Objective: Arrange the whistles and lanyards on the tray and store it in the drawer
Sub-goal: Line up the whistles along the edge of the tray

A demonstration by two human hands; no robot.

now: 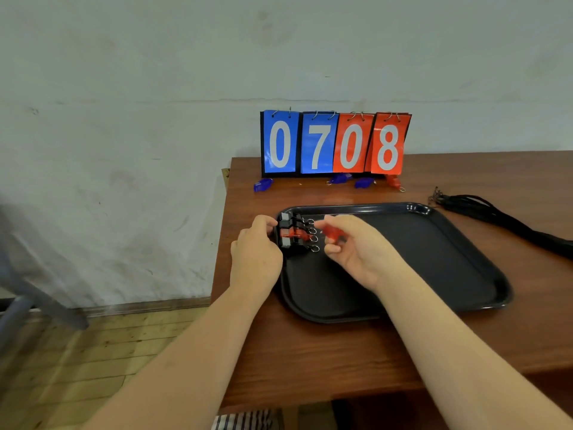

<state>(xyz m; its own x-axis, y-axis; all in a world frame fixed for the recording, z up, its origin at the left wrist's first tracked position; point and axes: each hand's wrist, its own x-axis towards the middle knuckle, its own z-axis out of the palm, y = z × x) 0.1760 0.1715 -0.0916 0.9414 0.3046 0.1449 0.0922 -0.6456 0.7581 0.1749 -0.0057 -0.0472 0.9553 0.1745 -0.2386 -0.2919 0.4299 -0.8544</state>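
Early in the task, judging by the layout. Already lined up in the far left corner of the black plastic tray [434, 262]: a short row of small plastic whistles [296, 233], mostly black with one red between them, metal rings pointing to the right. Rest of the tray bare.

Gripping a red translucent plastic whistle [333, 232] in the right hand [353, 249], fingers curled around it, just to the right of the row and above the tray floor; probably about to join the line.

Left hand [255, 259] at the left end of the row, over the tray rim, fingers bent toward the black whistles. Cannot tell whether pinching one or only steadying them.

Still to collect from the brown wooden table [310, 352]: three blue plastic whistles [263, 184] and one more red whistle [394, 181], all lying at the foot of the blue and red flip scoreboard [335, 144], well apart from the tray. Also untouched: the bundle of black cord lanyards [496, 217], lying on the table just beyond the right far corner of the tray.

No drawer in view, so storing not yet begun. By rough estimate, less than half done.
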